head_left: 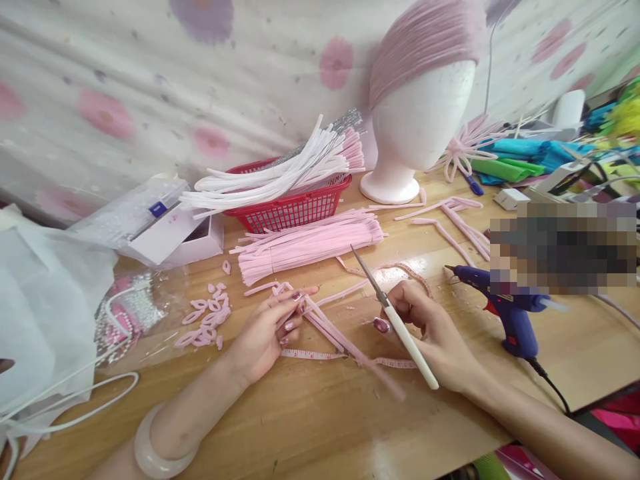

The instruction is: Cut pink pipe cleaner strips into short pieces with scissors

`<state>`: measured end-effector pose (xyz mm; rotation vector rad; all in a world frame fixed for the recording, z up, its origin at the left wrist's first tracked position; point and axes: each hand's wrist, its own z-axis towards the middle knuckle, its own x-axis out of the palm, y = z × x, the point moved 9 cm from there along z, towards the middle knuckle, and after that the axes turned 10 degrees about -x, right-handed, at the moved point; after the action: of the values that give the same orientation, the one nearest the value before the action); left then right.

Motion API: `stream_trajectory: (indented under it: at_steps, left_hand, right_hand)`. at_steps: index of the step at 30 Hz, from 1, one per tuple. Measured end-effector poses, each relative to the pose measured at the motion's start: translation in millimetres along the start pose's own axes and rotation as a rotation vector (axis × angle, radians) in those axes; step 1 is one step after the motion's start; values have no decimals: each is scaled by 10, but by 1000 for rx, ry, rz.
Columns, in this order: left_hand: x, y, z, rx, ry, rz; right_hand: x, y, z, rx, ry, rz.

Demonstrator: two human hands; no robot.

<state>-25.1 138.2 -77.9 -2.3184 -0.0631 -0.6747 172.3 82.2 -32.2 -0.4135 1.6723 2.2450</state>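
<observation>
My left hand point(270, 330) pinches the ends of several pink fuzzy stems point(327, 327), which slant down to the right across the table; one stem's far end is blurred. My right hand point(425, 333) is wrapped round white-handled scissors point(407, 343), their blades pointing up and left, apart from the stems. A measuring tape point(310, 355) lies beneath the stems. Beyond the hands rests a thick bundle of pink stems point(310, 247). Small pink loops point(210, 317) are piled left of my left hand.
Behind the bundle, a red basket point(295, 210) holds white and pink stems. A white foam head point(420, 127) wears pink material. A blue glue gun point(515, 310) stands at the right. Plastic bags point(45, 300) and a white cord lie at the left.
</observation>
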Motion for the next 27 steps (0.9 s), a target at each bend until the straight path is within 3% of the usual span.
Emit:
stream_trajectory:
  at_steps: [8,14,21,27]
  left_hand:
    - [50,-87,19,106,89,-141]
    - [69,-200,-69,220,73,-69]
    - [10,-387,-144,406,35,-34]
    - [7,-453,-262,499,-7,26]
  right_hand:
    - [-127,-13,-41,-44,-139,64]
    - [-181,-45,-44,-41,-194,72]
    - [78,87,-21,-72,140,-162]
    - [204,166,-63,-113,251,-226]
